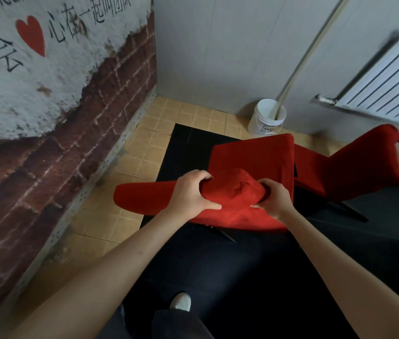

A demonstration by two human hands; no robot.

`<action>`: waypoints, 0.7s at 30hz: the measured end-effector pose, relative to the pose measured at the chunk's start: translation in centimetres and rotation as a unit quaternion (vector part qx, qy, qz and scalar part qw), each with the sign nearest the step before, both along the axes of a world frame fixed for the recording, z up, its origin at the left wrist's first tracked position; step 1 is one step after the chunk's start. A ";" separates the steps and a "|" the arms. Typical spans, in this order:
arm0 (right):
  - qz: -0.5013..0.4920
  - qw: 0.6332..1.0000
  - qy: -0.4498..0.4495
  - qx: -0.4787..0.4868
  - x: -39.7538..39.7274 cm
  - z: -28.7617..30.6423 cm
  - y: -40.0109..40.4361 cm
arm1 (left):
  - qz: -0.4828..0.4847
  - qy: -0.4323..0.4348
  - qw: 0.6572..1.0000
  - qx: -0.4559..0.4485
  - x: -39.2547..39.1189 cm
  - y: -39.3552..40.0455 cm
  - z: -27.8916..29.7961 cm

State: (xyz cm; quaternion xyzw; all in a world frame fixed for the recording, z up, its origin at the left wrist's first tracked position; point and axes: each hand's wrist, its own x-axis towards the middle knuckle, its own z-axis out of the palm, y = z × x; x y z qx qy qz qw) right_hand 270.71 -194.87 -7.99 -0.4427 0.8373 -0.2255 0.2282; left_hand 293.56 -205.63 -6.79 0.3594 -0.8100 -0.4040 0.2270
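Head view: chair (pixel 232 192) is clutched at its top by left hand (pixel 191 192) and right hand (pixel 275 199); seat (pixel 252 155) lies beyond the grip.

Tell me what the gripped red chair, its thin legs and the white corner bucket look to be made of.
Red padded chair: suede-like or velvet fabric, matte and fuzzy, creasing under the left hand and right hand. Thin black chair legs: probably painted metal, slim and straight. White round bucket: likely plastic, smooth with slight sheen.
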 end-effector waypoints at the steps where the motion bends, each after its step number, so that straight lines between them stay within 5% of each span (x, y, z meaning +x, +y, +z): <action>1: -0.007 1.000 -0.004 0.002 -0.5 0.2 0.4 | -0.017 -0.003 1.000 0.000 -0.4 0.2 0.4; 7: -0.050 0.998 -0.016 0.028 -4.2 1.6 3.2 | -0.059 -0.105 0.993 -0.002 0.7 -0.2 0.2; 12: -0.055 0.997 0.003 0.047 -4.9 2.5 5.1 | -0.052 -0.090 0.995 0.015 -1.1 0.4 0.1; 21: -0.113 0.987 -0.112 -0.031 -5.4 6.7 9.6 | -0.087 -0.051 0.995 -0.002 -5.2 2.1 0.5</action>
